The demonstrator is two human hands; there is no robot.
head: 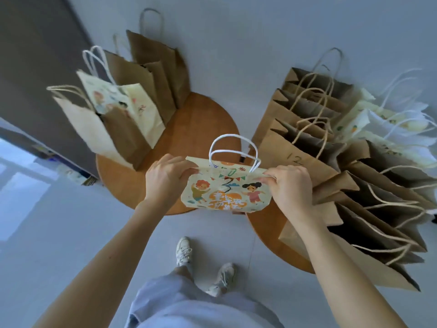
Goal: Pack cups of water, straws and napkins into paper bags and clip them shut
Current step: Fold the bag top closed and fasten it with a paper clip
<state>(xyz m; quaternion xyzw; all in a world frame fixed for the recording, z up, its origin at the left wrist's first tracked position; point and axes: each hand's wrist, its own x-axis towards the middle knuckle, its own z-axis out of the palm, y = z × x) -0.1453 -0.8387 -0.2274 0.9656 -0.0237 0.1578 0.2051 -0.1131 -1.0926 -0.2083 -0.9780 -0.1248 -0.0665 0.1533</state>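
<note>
1. Our left grip (pixel 166 178) and right grip (pixel 292 188) are both closed, each pinching one top corner of the printed bag (pixel 224 192).
2. We hold the bag over the gap between the two round counters. Its long top edge runs left to right between the grips, with its white handles (pixel 233 143) upright.
3. A paper clip (pixel 233 172) sits on the middle of that edge, about equally far from either grip, so we judge this bag shut.
4. The left counter (pixel 203 129) lies ahead and to the left, nearer our left grip. Closed bags (pixel 118 129) stand there, likely where this one goes.
5. On the right counter (pixel 267 242) a row of brown bags (pixel 331 162) gapes open.
6. We cannot see inside the printed bag, and the far bags are blurred.
</note>
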